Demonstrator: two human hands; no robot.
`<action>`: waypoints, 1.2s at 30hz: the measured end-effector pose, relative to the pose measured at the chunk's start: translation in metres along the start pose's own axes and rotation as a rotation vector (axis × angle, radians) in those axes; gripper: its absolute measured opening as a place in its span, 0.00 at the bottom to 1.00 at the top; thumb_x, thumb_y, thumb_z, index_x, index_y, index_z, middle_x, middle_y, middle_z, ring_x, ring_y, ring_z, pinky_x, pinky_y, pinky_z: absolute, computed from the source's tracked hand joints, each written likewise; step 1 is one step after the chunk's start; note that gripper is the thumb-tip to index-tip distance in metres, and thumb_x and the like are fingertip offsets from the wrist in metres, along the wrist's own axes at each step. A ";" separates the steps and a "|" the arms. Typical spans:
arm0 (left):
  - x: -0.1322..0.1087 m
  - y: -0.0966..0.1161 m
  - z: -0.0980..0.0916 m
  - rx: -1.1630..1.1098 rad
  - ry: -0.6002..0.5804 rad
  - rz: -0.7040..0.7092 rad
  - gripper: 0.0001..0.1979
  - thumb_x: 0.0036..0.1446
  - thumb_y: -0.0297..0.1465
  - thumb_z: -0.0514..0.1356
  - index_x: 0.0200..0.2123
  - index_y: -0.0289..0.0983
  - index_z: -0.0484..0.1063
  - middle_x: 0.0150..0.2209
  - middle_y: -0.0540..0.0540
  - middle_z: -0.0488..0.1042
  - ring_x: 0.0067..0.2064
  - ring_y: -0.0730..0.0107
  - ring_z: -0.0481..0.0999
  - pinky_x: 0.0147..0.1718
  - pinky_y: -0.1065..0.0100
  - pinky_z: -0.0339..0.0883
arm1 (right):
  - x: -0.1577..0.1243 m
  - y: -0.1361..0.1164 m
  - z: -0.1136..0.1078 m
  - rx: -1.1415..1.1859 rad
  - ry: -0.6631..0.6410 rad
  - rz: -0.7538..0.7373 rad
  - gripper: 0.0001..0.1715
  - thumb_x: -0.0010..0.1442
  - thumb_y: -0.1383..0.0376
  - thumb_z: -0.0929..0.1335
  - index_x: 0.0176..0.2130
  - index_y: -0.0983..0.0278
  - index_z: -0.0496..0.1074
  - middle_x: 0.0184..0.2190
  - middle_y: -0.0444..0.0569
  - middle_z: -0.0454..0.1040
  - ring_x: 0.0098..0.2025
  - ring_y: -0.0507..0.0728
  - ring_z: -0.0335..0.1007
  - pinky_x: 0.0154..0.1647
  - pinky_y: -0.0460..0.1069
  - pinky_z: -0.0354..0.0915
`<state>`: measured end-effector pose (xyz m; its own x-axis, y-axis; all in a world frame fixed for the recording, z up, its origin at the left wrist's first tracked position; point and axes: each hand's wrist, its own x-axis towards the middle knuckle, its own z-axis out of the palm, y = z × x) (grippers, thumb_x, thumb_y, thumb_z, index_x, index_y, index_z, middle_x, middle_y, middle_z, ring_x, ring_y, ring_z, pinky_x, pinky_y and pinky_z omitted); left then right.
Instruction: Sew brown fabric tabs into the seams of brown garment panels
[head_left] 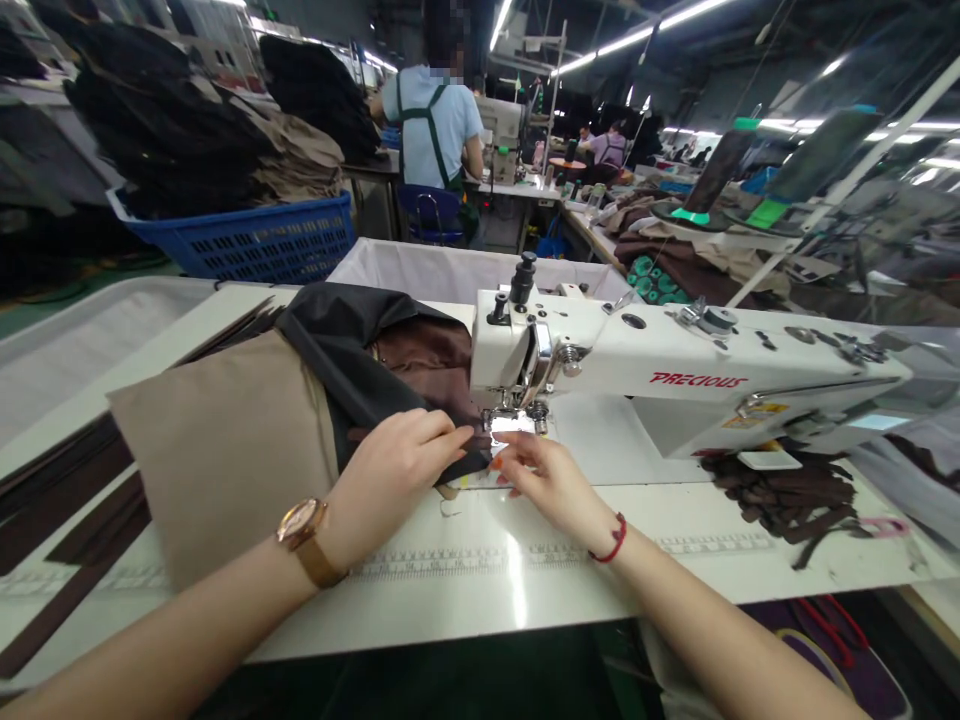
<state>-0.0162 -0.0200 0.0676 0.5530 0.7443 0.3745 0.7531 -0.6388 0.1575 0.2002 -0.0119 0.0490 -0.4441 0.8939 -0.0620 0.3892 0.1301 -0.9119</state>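
Observation:
A white sewing machine (600, 345) stands on the table, its presser foot and needle area (514, 425) directly ahead of my hands. A dark fabric piece (352, 340) with a brown lining (431, 360) lies bunched to the left of the needle. My left hand (405, 465) is closed on the near edge of this dark fabric, fingers bent and pointing toward the needle. Right beside the presser foot, my right hand (544, 475) pinches thumb and fingers together; what lies between them is too small to make out. A beige fabric panel (232, 440) spreads left of my left wrist.
Dark brown strips (90, 500) lie at the table's left; a bundle of brown strips (784, 495) sits at the right. A measuring tape (450, 562) runs along the front. Behind are a blue basket (247, 245) heaped with fabric and a co-worker (435, 125) facing away.

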 end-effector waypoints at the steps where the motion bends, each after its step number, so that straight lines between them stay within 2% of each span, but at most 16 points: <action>1: 0.009 -0.008 0.006 0.012 -0.021 -0.011 0.14 0.67 0.31 0.52 0.49 0.34 0.72 0.40 0.42 0.74 0.40 0.61 0.71 0.40 0.59 0.66 | 0.004 0.005 -0.003 -0.256 0.009 -0.074 0.19 0.61 0.65 0.65 0.52 0.67 0.68 0.38 0.53 0.74 0.38 0.56 0.71 0.37 0.51 0.69; 4: 0.030 -0.030 0.027 0.001 -0.082 -0.021 0.12 0.65 0.32 0.54 0.45 0.37 0.76 0.40 0.43 0.75 0.41 0.61 0.72 0.41 0.59 0.66 | 0.012 0.017 -0.003 -0.858 0.001 -0.234 0.15 0.61 0.68 0.66 0.49 0.66 0.70 0.42 0.54 0.72 0.41 0.58 0.69 0.37 0.50 0.67; 6: 0.035 -0.039 0.043 -0.016 -0.108 -0.019 0.11 0.65 0.32 0.55 0.42 0.37 0.77 0.38 0.43 0.76 0.40 0.62 0.74 0.40 0.61 0.67 | 0.016 0.024 0.005 -1.062 0.002 -0.321 0.10 0.64 0.69 0.64 0.44 0.67 0.71 0.38 0.53 0.73 0.37 0.56 0.69 0.30 0.47 0.65; 8: 0.034 -0.044 0.055 -0.028 -0.129 -0.023 0.11 0.64 0.32 0.55 0.41 0.38 0.78 0.36 0.44 0.75 0.38 0.64 0.74 0.39 0.63 0.68 | 0.018 0.030 0.014 -1.171 0.027 -0.431 0.08 0.64 0.71 0.63 0.40 0.68 0.72 0.34 0.52 0.73 0.33 0.55 0.68 0.25 0.46 0.63; 10: 0.030 -0.046 0.061 -0.057 -0.141 -0.037 0.12 0.65 0.31 0.54 0.40 0.38 0.77 0.36 0.44 0.75 0.36 0.66 0.74 0.38 0.65 0.68 | 0.018 0.035 0.020 -1.213 0.066 -0.517 0.08 0.63 0.73 0.63 0.38 0.68 0.72 0.33 0.52 0.73 0.30 0.55 0.66 0.21 0.47 0.61; 13: 0.024 -0.046 0.063 -0.117 -0.159 -0.064 0.13 0.65 0.31 0.52 0.39 0.38 0.77 0.35 0.44 0.74 0.35 0.66 0.74 0.36 0.64 0.68 | 0.015 0.035 0.024 -1.224 0.099 -0.530 0.08 0.60 0.73 0.63 0.37 0.67 0.72 0.32 0.52 0.73 0.29 0.57 0.66 0.18 0.48 0.61; 18: 0.025 -0.046 0.061 -0.155 -0.145 -0.085 0.11 0.63 0.30 0.54 0.41 0.39 0.77 0.39 0.44 0.75 0.38 0.64 0.75 0.37 0.63 0.69 | 0.010 0.031 0.027 -1.256 0.164 -0.508 0.16 0.60 0.74 0.60 0.44 0.72 0.73 0.47 0.62 0.74 0.31 0.59 0.68 0.18 0.52 0.65; 22: 0.025 -0.044 0.062 -0.136 -0.147 -0.094 0.11 0.63 0.30 0.55 0.42 0.40 0.76 0.39 0.45 0.76 0.38 0.63 0.76 0.39 0.62 0.69 | 0.010 0.029 0.029 -1.295 0.197 -0.501 0.16 0.60 0.74 0.60 0.43 0.72 0.73 0.50 0.64 0.73 0.32 0.60 0.70 0.18 0.51 0.66; 31: 0.027 -0.044 0.064 -0.109 -0.162 -0.110 0.10 0.62 0.29 0.56 0.42 0.41 0.76 0.40 0.45 0.76 0.40 0.61 0.75 0.41 0.59 0.69 | 0.014 0.030 0.028 -1.301 0.123 -0.451 0.14 0.60 0.74 0.60 0.40 0.69 0.72 0.51 0.63 0.73 0.30 0.60 0.72 0.18 0.51 0.67; 36: 0.025 -0.037 0.052 -0.079 -0.048 -0.054 0.11 0.62 0.30 0.54 0.43 0.40 0.76 0.43 0.43 0.76 0.45 0.57 0.73 0.44 0.54 0.67 | 0.016 0.029 0.029 -1.311 0.112 -0.457 0.10 0.59 0.74 0.61 0.37 0.69 0.71 0.50 0.66 0.73 0.29 0.59 0.72 0.18 0.51 0.67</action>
<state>-0.0115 0.0320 0.0230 0.5301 0.7853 0.3196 0.7529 -0.6094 0.2485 0.1810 -0.0063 0.0102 -0.6937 0.6846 0.2239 0.7202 0.6636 0.2024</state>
